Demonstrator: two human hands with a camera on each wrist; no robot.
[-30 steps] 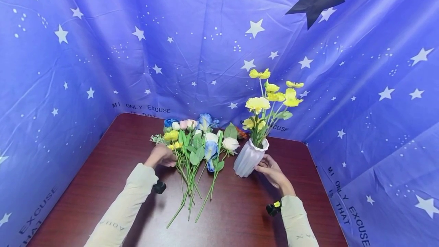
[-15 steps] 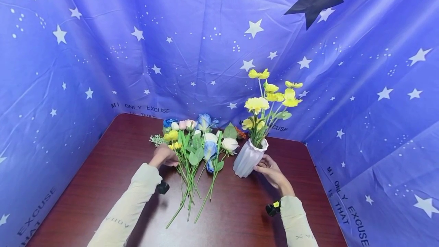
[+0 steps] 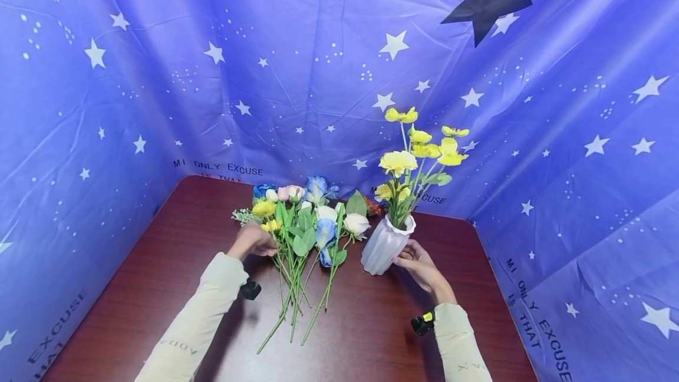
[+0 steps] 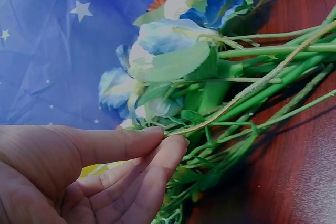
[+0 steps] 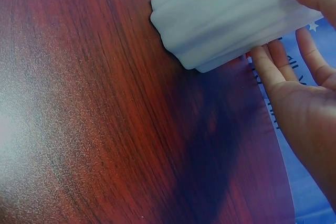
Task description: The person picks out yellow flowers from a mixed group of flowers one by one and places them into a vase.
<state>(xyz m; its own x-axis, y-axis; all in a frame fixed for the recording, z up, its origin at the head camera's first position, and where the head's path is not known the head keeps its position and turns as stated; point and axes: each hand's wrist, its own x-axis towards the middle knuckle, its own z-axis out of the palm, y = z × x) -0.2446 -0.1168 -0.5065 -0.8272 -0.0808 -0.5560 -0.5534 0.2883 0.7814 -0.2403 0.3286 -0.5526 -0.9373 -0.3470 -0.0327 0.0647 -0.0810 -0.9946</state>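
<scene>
- While the left hand (image 3: 253,241) pinches a thin brownish stem (image 4: 249,88) between thumb and fingertips, the right hand (image 3: 421,265) holds the white fluted vase (image 3: 383,249) low on its side, with the thumb on one face and fingers at another.
- This vase is at the right of the loose flowers, near the far edge of the reddish-brown worktop (image 3: 366,335); I cannot tell whether it is fully upright.
- Inside the vase are several yellow flowers (image 3: 398,163), which rise above its wavy rim.
- Beside the left hand lies a pile of artificial flowers: blue irises (image 3: 326,231), a white rose (image 3: 356,223) and pink blooms (image 3: 290,193), their green stems (image 3: 292,295) pointing toward the person.
- Behind everything hangs a blue-violet cloth (image 3: 318,75) with printed stars.
</scene>
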